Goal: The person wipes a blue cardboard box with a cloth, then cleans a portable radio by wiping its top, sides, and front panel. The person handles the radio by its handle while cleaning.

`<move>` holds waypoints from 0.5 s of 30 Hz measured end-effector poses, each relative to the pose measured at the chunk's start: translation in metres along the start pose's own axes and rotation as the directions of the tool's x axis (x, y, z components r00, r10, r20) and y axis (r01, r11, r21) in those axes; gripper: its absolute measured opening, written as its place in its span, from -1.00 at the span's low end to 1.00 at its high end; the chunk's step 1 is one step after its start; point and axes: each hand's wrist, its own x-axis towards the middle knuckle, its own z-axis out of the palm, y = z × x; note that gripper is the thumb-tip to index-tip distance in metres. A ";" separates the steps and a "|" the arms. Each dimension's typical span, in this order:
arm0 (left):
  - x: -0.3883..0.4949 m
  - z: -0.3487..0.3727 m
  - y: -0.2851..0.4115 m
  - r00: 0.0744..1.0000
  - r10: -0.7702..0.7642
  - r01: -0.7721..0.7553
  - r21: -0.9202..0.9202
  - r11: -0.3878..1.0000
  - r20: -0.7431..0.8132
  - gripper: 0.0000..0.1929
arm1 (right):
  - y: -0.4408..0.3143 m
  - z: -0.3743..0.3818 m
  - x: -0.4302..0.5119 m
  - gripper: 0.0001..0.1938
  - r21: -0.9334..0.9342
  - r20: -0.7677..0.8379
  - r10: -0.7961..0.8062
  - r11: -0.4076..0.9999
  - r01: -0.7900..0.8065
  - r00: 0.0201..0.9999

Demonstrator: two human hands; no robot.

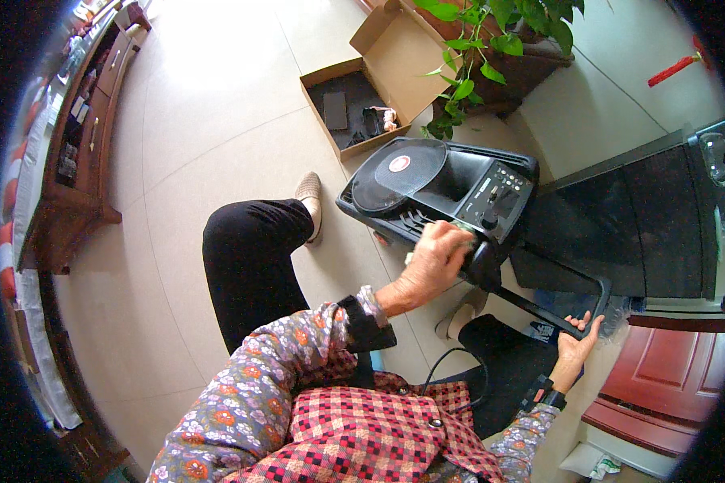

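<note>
A black portable trolley speaker (459,175) lies tilted before me, with its round grille (400,181) and control panel (498,196) facing up. My left hand (436,262) is at the panel's near side, its fingers bent over a pale cloth (466,227). Only bits of this cloth show past the fingers and palm, and the hand is slightly blurred. Out to the right, my right hand (578,343) grips a corner of the speaker's extended black pull handle (534,309).
Beyond the speaker, an open cardboard box (407,66) holds dark items. A leafy plant (468,60) hangs beside it. To the left runs a wooden cabinet (87,145). A dark panel (622,223) and a red wooden door-like panel (664,368) are at the right.
</note>
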 end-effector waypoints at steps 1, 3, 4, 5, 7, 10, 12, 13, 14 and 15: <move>0.000 0.003 0.006 0.998 0.059 -0.058 -0.038 0.998 0.009 -0.79 | 0.000 -0.001 0.001 -0.61 -0.005 0.002 -0.005 1.000 0.005 1.000; -0.001 0.002 0.004 0.993 0.113 -0.113 0.008 0.994 0.032 -0.79 | 0.001 -0.003 0.003 -0.61 0.027 0.009 0.018 0.999 -0.018 1.000; -0.002 0.000 -0.004 0.991 0.132 -0.132 0.029 0.991 0.008 -0.80 | 0.000 -0.004 0.004 -0.61 0.048 0.000 0.017 0.999 -0.017 1.000; -0.002 -0.002 -0.015 0.990 0.141 -0.140 0.052 0.989 -0.013 -0.81 | 0.001 -0.004 0.005 -0.61 0.045 0.007 0.009 0.999 -0.009 1.000; -0.005 -0.008 -0.045 0.980 0.159 -0.134 0.200 0.971 -0.116 -0.83 | 0.002 -0.005 0.006 -0.60 0.060 0.027 0.009 0.998 -0.011 1.000; -0.012 -0.027 -0.089 0.987 0.045 0.010 0.342 0.940 -0.152 -0.81 | 0.003 -0.004 0.004 -0.59 0.052 0.042 -0.003 0.999 0.001 0.999; -0.017 -0.034 -0.108 0.977 -0.002 0.073 0.325 0.943 -0.214 -0.82 | 0.003 -0.001 0.000 -0.59 0.058 0.020 -0.003 0.998 0.002 1.000; -0.019 -0.035 -0.113 0.978 0.015 0.069 0.389 0.919 -0.209 -0.81 | 0.003 0.001 -0.002 -0.59 0.055 0.042 -0.015 0.998 0.013 0.999; -0.020 -0.033 -0.114 0.973 -0.005 0.098 0.390 0.915 -0.233 -0.81 | 0.004 0.002 -0.004 -0.59 0.058 0.020 -0.020 0.998 0.018 1.000; -0.020 -0.030 -0.112 0.971 -0.040 0.134 0.395 0.909 -0.237 -0.80 | 0.004 0.004 -0.005 -0.59 0.061 0.024 -0.017 0.998 0.015 1.000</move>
